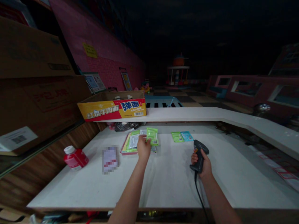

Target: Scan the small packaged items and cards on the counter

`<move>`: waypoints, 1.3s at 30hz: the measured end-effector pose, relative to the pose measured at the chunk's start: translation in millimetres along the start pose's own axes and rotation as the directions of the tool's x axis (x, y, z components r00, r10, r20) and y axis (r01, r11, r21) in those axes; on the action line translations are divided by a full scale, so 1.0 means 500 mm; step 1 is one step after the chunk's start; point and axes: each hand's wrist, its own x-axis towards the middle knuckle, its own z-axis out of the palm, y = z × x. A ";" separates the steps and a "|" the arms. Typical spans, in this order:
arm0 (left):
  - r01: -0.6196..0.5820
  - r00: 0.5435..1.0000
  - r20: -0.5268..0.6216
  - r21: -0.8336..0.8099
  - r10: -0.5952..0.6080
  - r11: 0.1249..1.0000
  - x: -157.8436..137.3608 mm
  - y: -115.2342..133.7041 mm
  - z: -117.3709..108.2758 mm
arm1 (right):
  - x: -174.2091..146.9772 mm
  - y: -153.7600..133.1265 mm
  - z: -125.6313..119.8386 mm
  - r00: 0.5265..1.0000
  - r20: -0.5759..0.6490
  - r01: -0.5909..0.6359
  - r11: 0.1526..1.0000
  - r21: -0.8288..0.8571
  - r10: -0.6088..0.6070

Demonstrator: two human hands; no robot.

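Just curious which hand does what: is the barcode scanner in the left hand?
No, the right hand grips the barcode scanner by its handle, while the left hand holds a green packet.

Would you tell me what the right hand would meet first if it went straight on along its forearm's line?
The right hand, holding the black scanner, would probably meet the blue packet first; the hand's height above the counter is unclear, so it might pass over and reach the raised white ledge.

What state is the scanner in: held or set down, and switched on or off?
Held: the right hand is wrapped around the scanner. On or off: cannot tell; no beam clearly shows.
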 end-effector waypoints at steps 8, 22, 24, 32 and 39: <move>0.123 0.935 0.351 -0.473 0.058 0.872 -0.107 -0.039 0.191 | -0.001 0.001 0.012 1.000 -0.010 0.018 0.999 -0.040 -0.019; 0.137 0.968 0.252 -0.466 -0.017 0.874 -0.099 -0.062 0.225 | -0.076 0.037 0.076 0.994 -0.080 -0.004 0.716 -0.698 -0.073; 0.130 0.969 0.248 -0.473 -0.010 0.871 -0.101 -0.062 0.227 | -0.107 0.042 0.085 0.997 -0.038 0.015 0.604 -0.797 -0.074; 0.092 0.977 0.212 -0.442 0.004 0.892 -0.105 -0.053 0.224 | -0.170 0.044 0.119 0.995 -0.060 -0.013 0.487 -0.873 -0.080; 0.095 0.976 0.219 -0.448 0.006 0.889 -0.103 -0.053 0.225 | -0.169 0.041 0.116 0.993 -0.091 -0.042 0.509 -0.860 -0.072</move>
